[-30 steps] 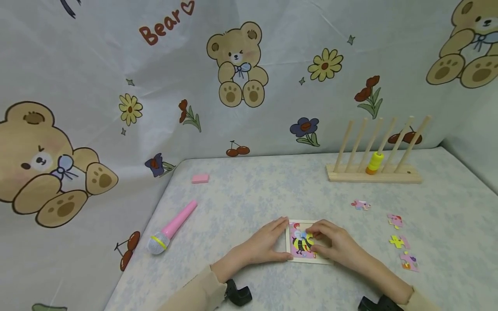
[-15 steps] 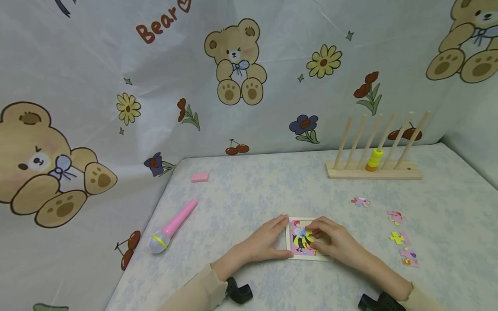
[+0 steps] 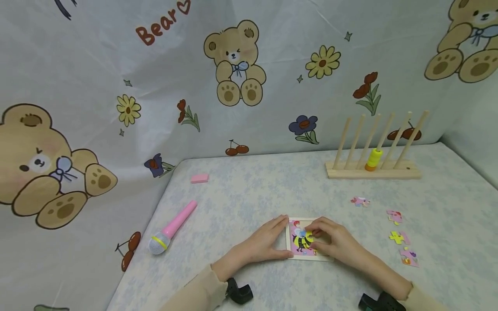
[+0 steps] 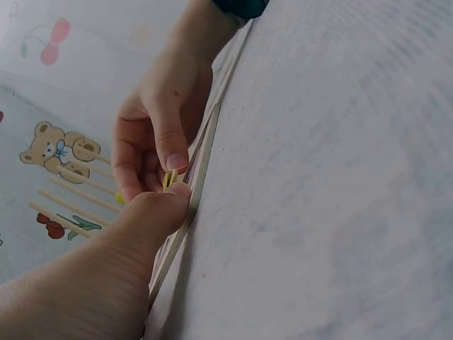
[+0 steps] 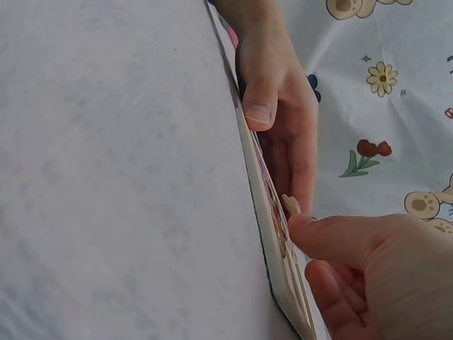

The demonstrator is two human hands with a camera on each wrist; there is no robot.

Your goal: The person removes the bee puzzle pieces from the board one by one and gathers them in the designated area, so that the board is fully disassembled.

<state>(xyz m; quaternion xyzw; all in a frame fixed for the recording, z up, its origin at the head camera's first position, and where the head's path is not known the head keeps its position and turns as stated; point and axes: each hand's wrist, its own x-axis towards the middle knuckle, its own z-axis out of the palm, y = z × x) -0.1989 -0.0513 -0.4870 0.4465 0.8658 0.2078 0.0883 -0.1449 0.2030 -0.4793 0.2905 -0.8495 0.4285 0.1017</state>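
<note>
Puzzle board lies flat on the table, between both hands on my feed. Left hand has thumb and fingers spread across its left edge, so I'd just brace with it, no squeezing. Right hand pinches a piece; I'd line its outline up before pressing down gently. Loose pieces lie further right. Annoyingly, my right fingers cover most of the pinched one, so can't tell its picture or whether it's seated.

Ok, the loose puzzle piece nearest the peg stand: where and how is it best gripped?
I'd pinch the puzzle piece by two opposite edges, from above with the right hand once it's free: it lies flat on the table, apart from the other loose pieces, so its edges look reachable all round.
</note>
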